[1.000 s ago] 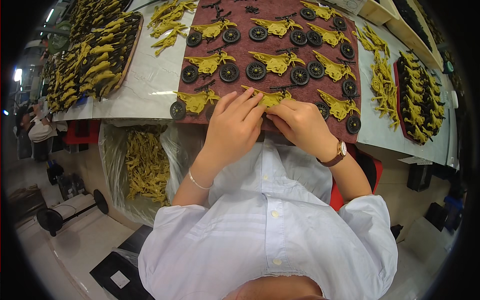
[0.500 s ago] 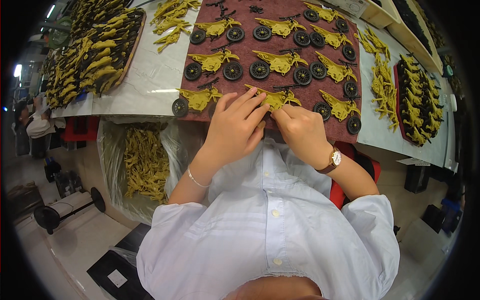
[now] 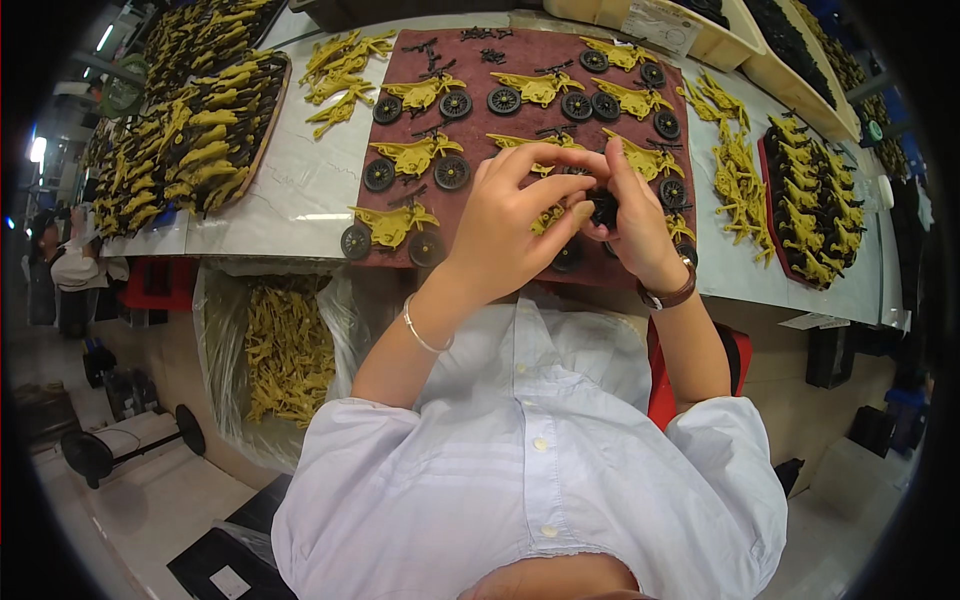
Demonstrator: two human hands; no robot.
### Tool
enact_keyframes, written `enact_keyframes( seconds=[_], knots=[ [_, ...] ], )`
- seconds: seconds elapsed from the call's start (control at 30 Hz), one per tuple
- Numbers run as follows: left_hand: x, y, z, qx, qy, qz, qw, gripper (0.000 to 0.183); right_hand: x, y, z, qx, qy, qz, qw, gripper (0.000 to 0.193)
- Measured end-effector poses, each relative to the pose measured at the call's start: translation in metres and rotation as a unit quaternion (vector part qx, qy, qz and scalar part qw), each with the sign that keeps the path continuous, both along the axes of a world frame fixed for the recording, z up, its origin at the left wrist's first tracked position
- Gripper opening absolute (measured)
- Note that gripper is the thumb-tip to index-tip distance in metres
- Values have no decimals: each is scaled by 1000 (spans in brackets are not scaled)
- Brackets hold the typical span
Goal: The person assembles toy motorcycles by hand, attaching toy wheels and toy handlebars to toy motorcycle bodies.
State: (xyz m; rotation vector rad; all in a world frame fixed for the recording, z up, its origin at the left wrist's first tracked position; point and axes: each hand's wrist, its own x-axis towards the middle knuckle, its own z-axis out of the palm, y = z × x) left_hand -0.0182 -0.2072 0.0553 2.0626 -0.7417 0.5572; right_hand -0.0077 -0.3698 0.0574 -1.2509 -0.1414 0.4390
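Note:
Above the lower middle of the maroon mat [image 3: 470, 205], my two hands meet. A dark round part that looks like a black toy wheel [image 3: 603, 208] is pinched between the fingers of my right hand [image 3: 640, 225], and the fingertips of my left hand [image 3: 520, 210] press at its side. My right palm hides part of it. Behind the loop of my left fingers shows a yellow toy motorcycle body [image 3: 548, 217], with a black wheel [image 3: 567, 258] below it. Other yellow toy motorcycles [image 3: 418, 94] with black wheels lie in rows on the mat.
Loose yellow parts [image 3: 340, 75] lie left of the mat, and more yellow parts [image 3: 738, 190] lie right. Filled trays [image 3: 768, 215] flank both sides. Black small parts [image 3: 485, 34] sit at the mat's far edge. A plastic bag of yellow parts [image 3: 290, 350] stands below the table edge.
Both hands have lifted off the lower middle motorcycle. My right hand has turned upright, and a dark round part now shows between the hands. The view has shifted slightly.

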Motion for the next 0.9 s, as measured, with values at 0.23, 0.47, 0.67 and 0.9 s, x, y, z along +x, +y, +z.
enact_keyframes(
  seconds=[0.23,0.47,0.67,0.9],
  knots=[
    [14,-12,-3,-109,127,-59,984,13,8,1,-1,-47,34,-49,997,60],
    [16,-14,4,-120,229,-75,963,12,14,6,1,-64,4,-88,994,60],
    [18,-19,-5,-149,161,-63,974,11,21,7,-10,-5,62,-103,993,59],
    [18,-21,-10,-142,234,-44,961,12,21,3,-20,-9,77,-110,991,59]
  ],
)
